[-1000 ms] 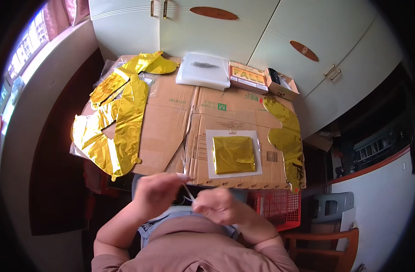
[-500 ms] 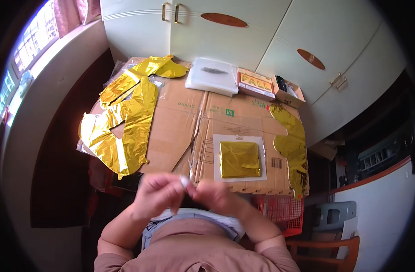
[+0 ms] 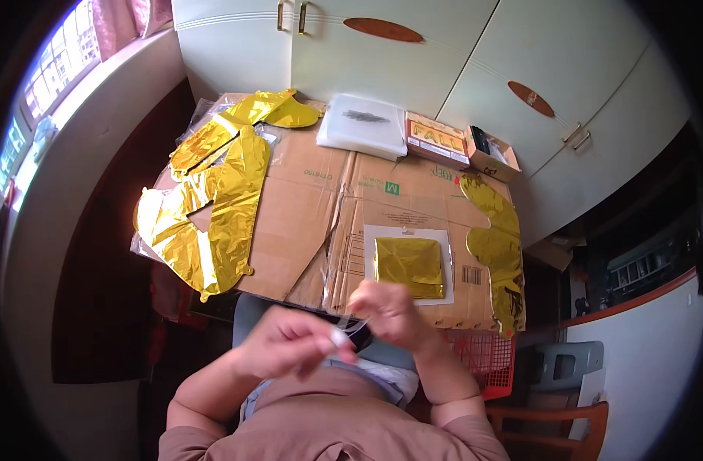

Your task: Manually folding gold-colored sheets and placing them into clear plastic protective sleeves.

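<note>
In front of my belly, my left hand (image 3: 282,344) pinches a small white piece (image 3: 339,336) that I cannot identify. A thin translucent strip (image 3: 354,326) curves from beside it toward my right hand (image 3: 390,313), whose fingers are closed on its other end. Just beyond my right hand, a folded gold foil sheet (image 3: 409,267) lies on a white card (image 3: 371,293). Both hands are held just off the near edge of a flattened cardboard box (image 3: 297,211). Motion blur hides the fingertips in part.
Gold foil letter-shaped balloons (image 3: 240,207) lie at the left, and a wavy gold foil balloon (image 3: 493,238) at the right. Along the back stand clear plastic bags (image 3: 359,134), a printed box (image 3: 436,142) and a small open carton (image 3: 496,157). A red basket (image 3: 486,361) sits below right.
My hands have come apart, the right moving up and away, the left slightly down and right. The translucent strip now shows between them.
</note>
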Demonstrator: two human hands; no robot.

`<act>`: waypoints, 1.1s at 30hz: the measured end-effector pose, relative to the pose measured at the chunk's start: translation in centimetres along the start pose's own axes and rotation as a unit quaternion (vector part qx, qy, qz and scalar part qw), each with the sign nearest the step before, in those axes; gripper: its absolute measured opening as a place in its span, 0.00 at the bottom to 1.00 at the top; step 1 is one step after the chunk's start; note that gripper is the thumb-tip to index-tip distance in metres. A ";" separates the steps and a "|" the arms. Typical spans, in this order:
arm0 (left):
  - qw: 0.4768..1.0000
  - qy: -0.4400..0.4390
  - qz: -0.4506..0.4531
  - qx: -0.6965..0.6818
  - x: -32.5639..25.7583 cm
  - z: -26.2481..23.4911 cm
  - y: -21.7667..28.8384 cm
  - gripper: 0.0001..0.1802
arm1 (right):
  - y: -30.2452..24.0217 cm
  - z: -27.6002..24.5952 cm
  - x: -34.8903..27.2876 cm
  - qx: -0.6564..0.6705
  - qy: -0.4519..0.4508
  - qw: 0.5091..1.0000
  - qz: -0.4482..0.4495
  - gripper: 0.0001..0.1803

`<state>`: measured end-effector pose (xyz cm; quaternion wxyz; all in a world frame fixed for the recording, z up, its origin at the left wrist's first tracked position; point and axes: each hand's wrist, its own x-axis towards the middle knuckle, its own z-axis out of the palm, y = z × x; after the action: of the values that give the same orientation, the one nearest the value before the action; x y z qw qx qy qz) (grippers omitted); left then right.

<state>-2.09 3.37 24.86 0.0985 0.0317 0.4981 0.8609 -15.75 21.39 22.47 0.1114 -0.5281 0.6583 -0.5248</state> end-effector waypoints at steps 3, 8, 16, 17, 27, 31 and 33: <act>0.968 0.192 0.159 0.030 2.8 -2.3 -0.6 0.08 | -0.6 2.4 -1.3 -0.002 -0.120 0.991 -0.066 0.02; 0.996 0.032 -0.010 0.087 0.5 0.4 -0.5 0.09 | 0.7 -0.3 0.4 -0.008 0.055 0.998 -0.004 0.08; 0.997 0.036 -0.009 0.073 1.8 0.4 -1.4 0.10 | 1.2 0.0 0.6 -0.003 0.050 0.999 0.005 0.10; 0.999 0.018 0.039 -0.010 2.4 -1.5 -1.5 0.11 | 1.7 1.0 -0.3 0.053 0.012 0.998 0.031 0.10; 0.983 0.160 0.093 -0.003 3.3 -2.6 -3.0 0.13 | 1.6 2.3 -1.2 -0.015 -0.055 0.998 0.027 0.05; 0.973 0.139 0.025 0.185 3.0 -1.4 -5.4 0.13 | 0.2 0.3 1.5 -0.062 0.048 0.997 0.017 0.06; 0.993 0.104 0.014 0.051 2.6 -1.1 -4.5 0.13 | 2.5 0.4 1.2 -0.032 0.034 0.998 0.043 0.06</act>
<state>-4.21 5.15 20.27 0.0326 -0.0457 0.5488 0.8341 -17.44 19.90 20.74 0.0942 -0.4844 0.7003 -0.5158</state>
